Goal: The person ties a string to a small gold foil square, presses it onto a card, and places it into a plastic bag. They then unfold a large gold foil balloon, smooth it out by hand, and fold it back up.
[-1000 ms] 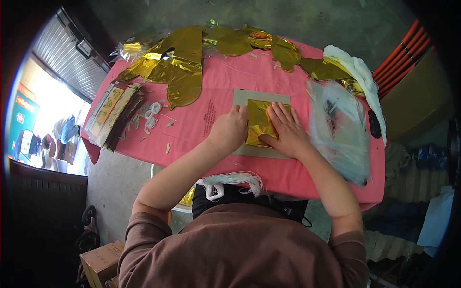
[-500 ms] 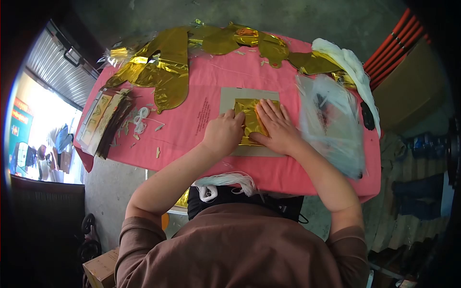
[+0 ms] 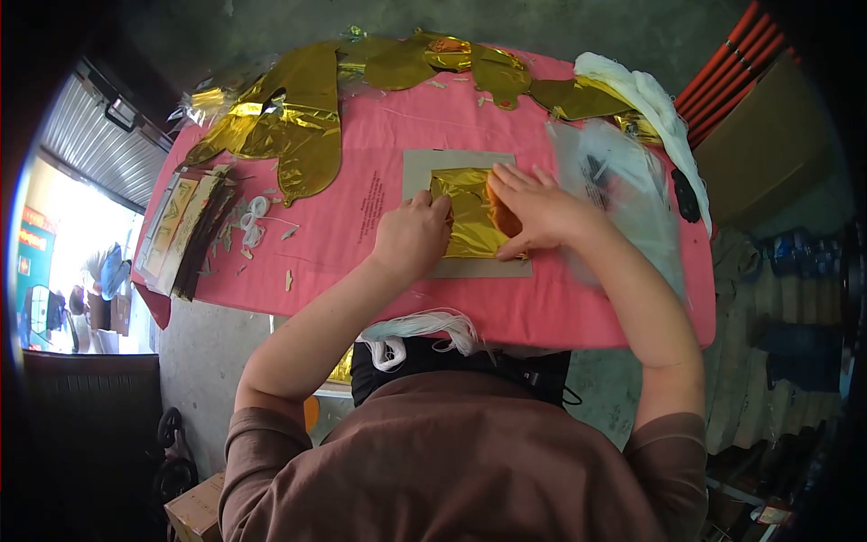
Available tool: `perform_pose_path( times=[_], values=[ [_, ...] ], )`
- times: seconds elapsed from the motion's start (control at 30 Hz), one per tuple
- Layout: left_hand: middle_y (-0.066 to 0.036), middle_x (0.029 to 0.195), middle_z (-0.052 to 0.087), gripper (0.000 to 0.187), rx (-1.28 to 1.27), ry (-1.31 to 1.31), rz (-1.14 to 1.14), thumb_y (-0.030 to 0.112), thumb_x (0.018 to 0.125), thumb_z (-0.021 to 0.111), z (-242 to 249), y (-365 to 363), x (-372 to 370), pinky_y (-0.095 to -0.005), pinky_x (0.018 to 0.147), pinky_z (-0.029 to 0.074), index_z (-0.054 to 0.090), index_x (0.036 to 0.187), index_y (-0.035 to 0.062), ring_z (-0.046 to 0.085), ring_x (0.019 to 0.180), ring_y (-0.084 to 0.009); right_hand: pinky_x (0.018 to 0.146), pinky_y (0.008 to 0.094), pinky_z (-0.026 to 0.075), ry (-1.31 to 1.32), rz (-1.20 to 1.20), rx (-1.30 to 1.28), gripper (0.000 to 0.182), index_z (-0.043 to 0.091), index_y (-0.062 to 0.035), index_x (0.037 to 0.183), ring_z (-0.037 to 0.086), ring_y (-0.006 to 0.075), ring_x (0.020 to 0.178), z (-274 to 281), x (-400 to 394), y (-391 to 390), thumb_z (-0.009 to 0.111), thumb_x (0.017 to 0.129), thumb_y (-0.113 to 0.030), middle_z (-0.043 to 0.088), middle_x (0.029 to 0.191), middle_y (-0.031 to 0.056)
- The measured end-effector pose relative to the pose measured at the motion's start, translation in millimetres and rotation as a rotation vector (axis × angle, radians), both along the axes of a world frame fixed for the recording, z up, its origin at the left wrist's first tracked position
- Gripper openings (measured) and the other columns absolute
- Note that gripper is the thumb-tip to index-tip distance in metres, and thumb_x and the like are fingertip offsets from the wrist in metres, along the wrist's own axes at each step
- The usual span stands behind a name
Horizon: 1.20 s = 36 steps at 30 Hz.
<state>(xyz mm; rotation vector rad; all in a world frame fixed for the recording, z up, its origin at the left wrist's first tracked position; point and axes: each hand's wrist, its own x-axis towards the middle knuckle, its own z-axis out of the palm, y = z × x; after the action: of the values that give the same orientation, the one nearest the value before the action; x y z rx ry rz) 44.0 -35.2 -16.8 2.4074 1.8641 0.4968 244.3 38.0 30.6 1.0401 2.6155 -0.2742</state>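
Mid-frame, the right hand [image 3: 545, 213] has arched, fingers spread, leaving the gold foil [image 3: 472, 217] less covered; the left hand's [image 3: 411, 237] fingers curl, grip unclear.

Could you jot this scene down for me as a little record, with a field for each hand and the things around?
Left hand: fingers curled at the left edge of the folded gold foil
Right hand: fingers spread, at the foil's right side
Under the foil: grey sheet
Surface: pink cloth
Right side: clear plastic bags
Left side: stack of flat pieces, white cord
Far edge: gold foil shapes
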Motion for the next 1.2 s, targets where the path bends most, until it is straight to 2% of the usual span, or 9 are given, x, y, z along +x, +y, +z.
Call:
perform_pose_path(
  times=[0.1,0.2,0.27,0.47,0.57,0.63,1.0,1.07,1.2],
  values=[
    [-0.012,0.085,0.059,0.021,0.003,-0.027,-0.007,0.016,0.076,0.059,3,-1,1,-0.0377,0.063,0.052,0.056,0.095,0.0066,0.063,0.079,-0.0279,0.112,0.0464,0.006,-0.049,0.019,-0.025,0.118,0.018,-0.0004,0.142,0.012,0.0259,0.139,9,4,6,0.077,0.055,-0.053,0.014,0.149,0.0194],
    [-0.012,0.085,0.058,0.020,-0.002,-0.031,0.000,0.015,0.076,0.058,1,-1,0,-0.0377,0.064,0.052,0.056,0.094,0.0068,0.062,0.079,-0.0284,0.113,0.0465,0.004,-0.035,0.000,-0.069,0.120,0.015,-0.0037,0.143,0.011,0.0242,0.140,8,9,10,0.079,0.053,-0.050,0.013,0.149,0.0184],
    [-0.010,0.076,0.056,0.012,0.148,-0.066,-0.025,0.015,0.077,0.060,-8,2,-2,-0.0394,0.055,0.050,0.056,0.088,0.0102,0.060,0.065,-0.0296,0.113,0.0463,0.003,0.002,-0.006,-0.089,0.120,0.014,-0.0054,0.144,0.010,0.0239,0.140,1,14,12,0.079,0.053,-0.049,0.012,0.150,0.0180],
    [-0.011,0.076,0.056,0.015,0.124,-0.110,-0.033,0.012,0.077,0.058,-2,0,-2,-0.0402,0.054,0.050,0.057,0.092,0.0098,0.059,0.062,-0.0308,0.113,0.0448,0.002,0.123,0.027,-0.074,0.120,0.011,-0.0077,0.145,0.008,0.0236,0.140,-13,26,13,0.080,0.054,-0.047,0.009,0.150,0.0177],
    [-0.012,0.082,0.058,0.020,0.023,-0.073,-0.015,0.015,0.076,0.058,5,-2,-2,-0.0388,0.062,0.052,0.053,0.094,0.0064,0.062,0.076,-0.0296,0.113,0.0440,0.002,0.157,0.041,-0.063,0.120,0.012,-0.0072,0.145,0.007,0.0243,0.140,-15,28,12,0.080,0.054,-0.047,0.009,0.150,0.0177],
    [-0.012,0.081,0.059,0.021,0.017,-0.102,-0.010,0.014,0.076,0.058,10,-2,-1,-0.0391,0.061,0.052,0.052,0.095,0.0065,0.062,0.075,-0.0298,0.113,0.0437,0.003,0.163,0.043,-0.057,0.119,0.012,-0.0070,0.145,0.007,0.0248,0.140,-16,28,12,0.080,0.054,-0.047,0.009,0.150,0.0177],
    [-0.013,0.080,0.059,0.017,0.064,-0.112,-0.024,0.011,0.077,0.058,9,0,6,-0.0398,0.060,0.051,0.049,0.090,0.0057,0.063,0.073,-0.0306,0.112,0.0394,0.012,0.250,0.017,-0.086,0.116,0.016,-0.0036,0.143,0.011,0.0293,0.139,-14,29,7,0.081,0.055,-0.042,0.011,0.150,0.0189],
    [-0.014,0.082,0.060,0.026,0.110,-0.143,-0.052,0.014,0.076,0.060,3,2,6,-0.0415,0.058,0.050,0.051,0.100,0.0059,0.061,0.068,-0.0329,0.112,0.0394,0.013,0.255,0.016,-0.088,0.116,0.017,-0.0028,0.143,0.011,0.0297,0.139,-14,27,7,0.081,0.055,-0.042,0.012,0.149,0.0192],
    [-0.013,0.081,0.059,0.024,0.085,-0.112,-0.031,0.015,0.077,0.061,3,2,5,-0.0407,0.057,0.050,0.052,0.097,0.0062,0.062,0.069,-0.0320,0.111,0.0392,0.014,0.258,0.032,-0.082,0.117,0.017,-0.0011,0.143,0.012,0.0304,0.139,-16,29,8,0.081,0.055,-0.044,0.013,0.149,0.0201]
  ],
)
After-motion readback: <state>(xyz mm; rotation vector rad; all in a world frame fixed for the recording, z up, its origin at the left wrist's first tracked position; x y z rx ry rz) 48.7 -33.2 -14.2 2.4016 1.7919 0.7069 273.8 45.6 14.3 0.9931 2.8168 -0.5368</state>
